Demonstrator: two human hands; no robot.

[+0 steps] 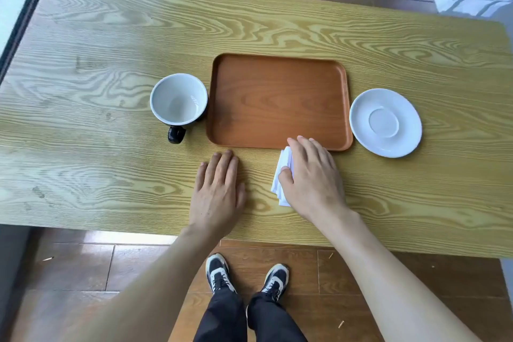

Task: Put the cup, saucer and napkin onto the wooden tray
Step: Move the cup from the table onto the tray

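White folded napkin (283,175) under right hand (312,175), fingers closing on it, left hand (218,189) flat, open.

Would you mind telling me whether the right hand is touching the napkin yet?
Touching. The head view shows the right hand lying over the folded white napkin, its thumb pressed on the napkin's top face with no gap, just in front of the wooden tray.

Bare wooden tray (277,100), cup (179,99) left, saucer (385,122) right, right hand (312,175) seemingly gripping napkin (283,175)
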